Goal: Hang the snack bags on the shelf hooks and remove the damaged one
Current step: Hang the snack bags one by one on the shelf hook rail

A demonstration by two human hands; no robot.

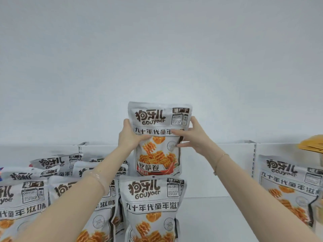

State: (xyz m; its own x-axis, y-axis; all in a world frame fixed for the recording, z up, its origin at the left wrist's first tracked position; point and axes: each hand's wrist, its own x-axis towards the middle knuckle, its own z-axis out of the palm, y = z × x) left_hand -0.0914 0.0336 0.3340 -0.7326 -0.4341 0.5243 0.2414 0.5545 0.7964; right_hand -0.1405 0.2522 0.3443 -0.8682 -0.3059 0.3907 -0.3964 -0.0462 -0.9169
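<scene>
Glossy silver foil snack bags (35, 194) hang crowded at lower left. The left hand (130, 137) and right hand (190, 135) clamp opposite edges of one flat rectangular pouch (159, 126), upright against the white wall. Another bag (152, 203) hangs directly below. A further bag (286, 186) hangs at right.

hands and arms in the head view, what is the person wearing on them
Both forearms are bare, with no sleeves or gloves in view. The left wrist carries a pale, translucent bangle. The right wrist has a thin gold-toned chain bracelet. No rings are visible on the fingers.
</scene>
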